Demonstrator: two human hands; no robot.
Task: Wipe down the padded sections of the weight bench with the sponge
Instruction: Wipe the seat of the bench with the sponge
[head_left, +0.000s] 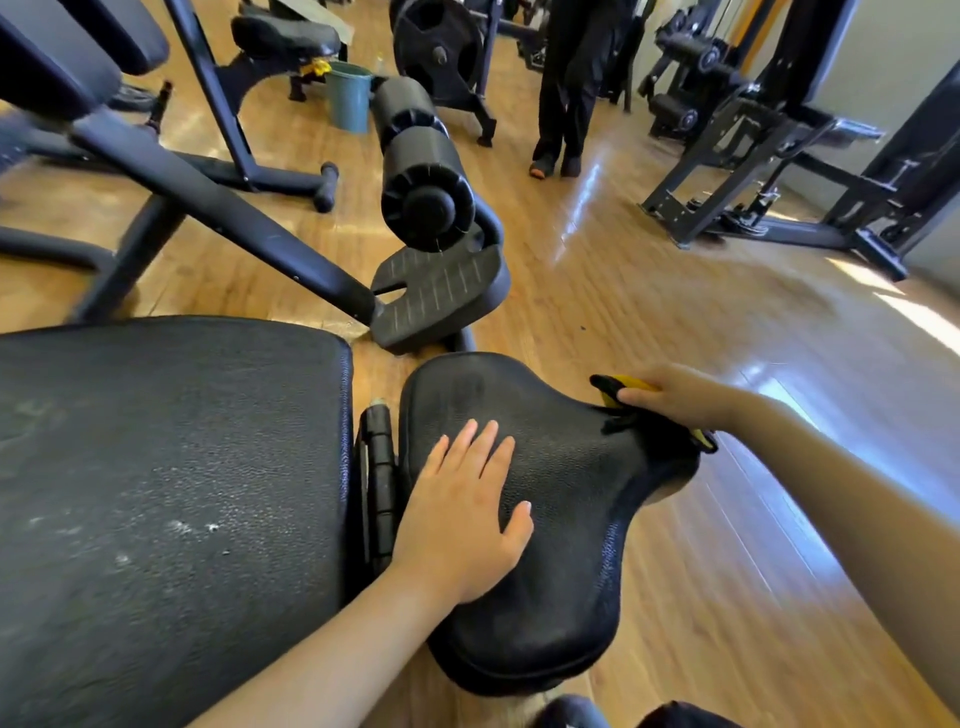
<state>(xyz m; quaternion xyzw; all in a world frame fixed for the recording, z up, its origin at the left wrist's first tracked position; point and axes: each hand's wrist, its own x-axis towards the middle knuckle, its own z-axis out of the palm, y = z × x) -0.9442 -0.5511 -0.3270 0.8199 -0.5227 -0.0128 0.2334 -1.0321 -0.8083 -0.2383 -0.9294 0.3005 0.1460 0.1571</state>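
Right hand (675, 397) grips the yellow-and-black sponge (626, 387), fingers curled around it, at the far right edge of the seat pad (561, 499). Left hand (462, 525) lies flat on that pad, fingers spread and holding nothing. The risk, as I judge it: the sponge sits right at the rim, so a stroke could run off the edge, or skip the back pad (166, 493) to the left, where pale specks show. Count: one sponge, two bench pads, two hands, one bucket (348, 96) far off.

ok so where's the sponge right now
In the head view the yellow and black sponge is at the right, gripped by the right hand against the far right edge of the small seat pad.
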